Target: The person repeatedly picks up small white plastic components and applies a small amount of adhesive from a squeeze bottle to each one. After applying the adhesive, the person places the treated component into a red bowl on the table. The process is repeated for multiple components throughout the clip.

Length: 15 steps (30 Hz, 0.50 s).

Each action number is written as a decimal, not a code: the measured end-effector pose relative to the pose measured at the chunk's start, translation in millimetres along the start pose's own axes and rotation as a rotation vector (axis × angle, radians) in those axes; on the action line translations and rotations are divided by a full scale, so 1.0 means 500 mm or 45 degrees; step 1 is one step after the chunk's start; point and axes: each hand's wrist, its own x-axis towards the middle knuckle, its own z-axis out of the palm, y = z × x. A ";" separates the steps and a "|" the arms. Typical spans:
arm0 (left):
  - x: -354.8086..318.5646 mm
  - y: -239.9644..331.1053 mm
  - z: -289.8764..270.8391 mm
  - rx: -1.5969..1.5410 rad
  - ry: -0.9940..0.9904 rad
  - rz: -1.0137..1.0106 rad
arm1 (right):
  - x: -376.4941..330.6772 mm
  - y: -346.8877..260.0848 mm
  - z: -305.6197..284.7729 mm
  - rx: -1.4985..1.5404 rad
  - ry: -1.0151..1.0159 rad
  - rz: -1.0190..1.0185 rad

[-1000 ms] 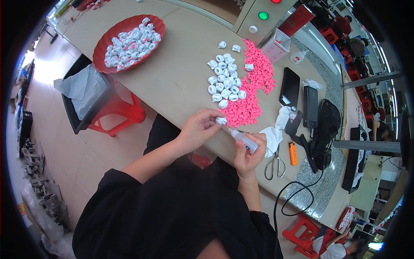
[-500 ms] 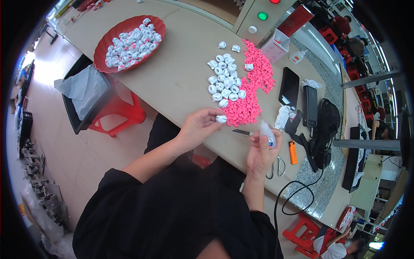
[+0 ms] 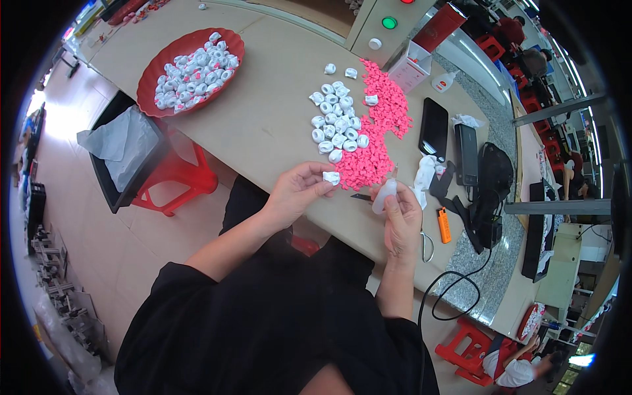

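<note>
Between the thumb and fingers of my left hand (image 3: 294, 195) is a small white ring-shaped piece (image 3: 331, 178), held over the table's near edge. My right hand (image 3: 403, 220) is wrapped round a small translucent squeeze bottle (image 3: 384, 197), its nozzle tilted up. Just beyond my hands lies a heap of tiny pink pieces (image 3: 365, 161), spreading away in a band. Several more white ring-shaped pieces (image 3: 338, 118) cluster along the heap's left side. A dark cutter blade (image 3: 361, 197) shows partly beside the right hand, its rest hidden.
A red scalloped bowl (image 3: 148, 78) of white pieces stands at far left, near a black bin (image 3: 112, 172) on a red stool (image 3: 191, 178). To the right lie a phone (image 3: 434, 128), an orange lighter (image 3: 444, 226), scissors (image 3: 428, 247), a black power bank (image 3: 466, 155) and a looping cable (image 3: 461, 275).
My right hand has moved slightly up and turned the bottle, so it lies more across the fingers, nearer the pink heap. The left hand still holds the white piece. The whole view has shifted slightly.
</note>
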 end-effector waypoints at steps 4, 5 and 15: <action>-0.002 -0.013 -0.002 -0.054 0.003 0.046 | 0.007 0.023 0.023 -0.259 0.081 -0.218; -0.002 -0.014 -0.001 -0.051 0.012 0.055 | 0.010 0.025 0.024 -0.591 0.041 -0.323; -0.003 -0.011 -0.005 -0.064 0.017 0.062 | 0.039 0.064 0.037 -1.575 -0.103 -0.722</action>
